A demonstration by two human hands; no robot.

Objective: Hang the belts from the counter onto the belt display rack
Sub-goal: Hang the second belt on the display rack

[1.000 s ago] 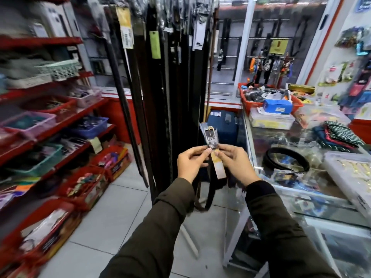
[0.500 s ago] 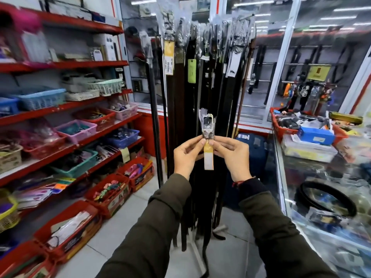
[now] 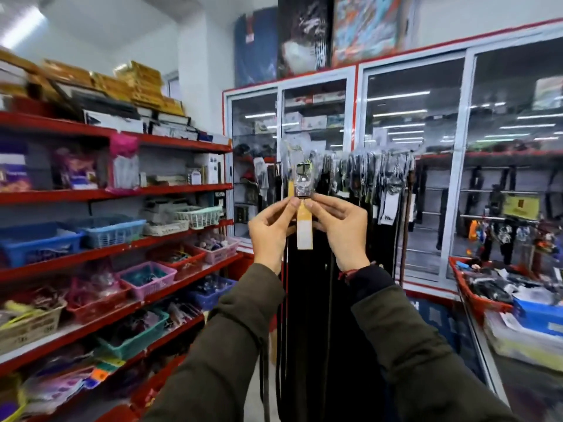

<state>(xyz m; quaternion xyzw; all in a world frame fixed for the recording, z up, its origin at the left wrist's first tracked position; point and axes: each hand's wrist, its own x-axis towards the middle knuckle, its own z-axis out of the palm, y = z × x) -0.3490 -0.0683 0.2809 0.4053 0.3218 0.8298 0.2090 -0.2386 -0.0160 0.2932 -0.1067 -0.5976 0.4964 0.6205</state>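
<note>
I hold a black belt by its plastic-wrapped metal buckle (image 3: 302, 181), raised in front of me at the height of the rack top. My left hand (image 3: 269, 231) and my right hand (image 3: 342, 228) pinch the strap just below the buckle from either side. A yellow and white price tag (image 3: 304, 229) dangles between my hands. The strap hangs down between my forearms. Behind it stands the belt display rack (image 3: 365, 169), crowded with several dark belts in plastic-wrapped buckles. The buckle's exact distance from the rack hooks is unclear.
Red shelves (image 3: 170, 190) with coloured baskets (image 3: 109, 231) line the left side. The glass counter (image 3: 499, 379) runs along the right, carrying a red bin (image 3: 475, 296) and a blue box (image 3: 537, 315). Glass cabinets (image 3: 426, 178) stand behind the rack.
Both hands have lifted the belt buckle from waist height up to the level of the rack top. My view has tilted upward, so the counter has slid to the lower right.
</note>
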